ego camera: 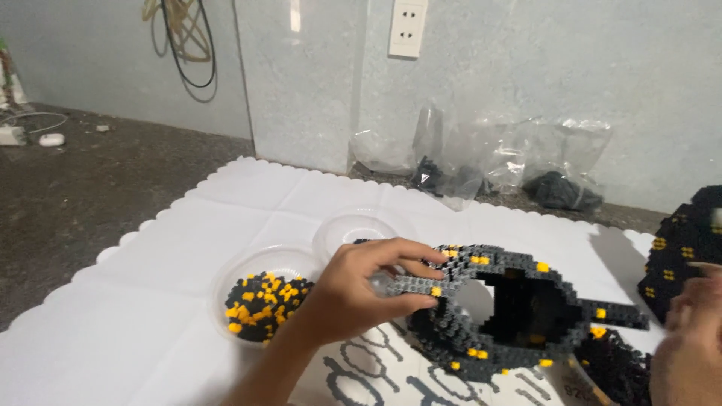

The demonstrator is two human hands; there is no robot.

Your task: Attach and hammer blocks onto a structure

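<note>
A black ring-shaped model (511,316) built of small bricks with yellow studs lies on the white mat (150,301). My left hand (361,289) pinches its left rim between thumb and fingers. My right hand (688,338) is at the lower right edge, fingers curled beside another black and yellow brick piece (681,248); whether it holds anything is hidden. A clear round bowl (263,297) of loose black and yellow bricks sits just left of my left hand.
A second clear bowl (353,229) stands behind my left hand. Clear plastic bags (519,162) with dark pieces lean on the wall. A printed sheet (376,372) lies under the model. Dark counter (90,188) lies left; cables (184,37) hang above.
</note>
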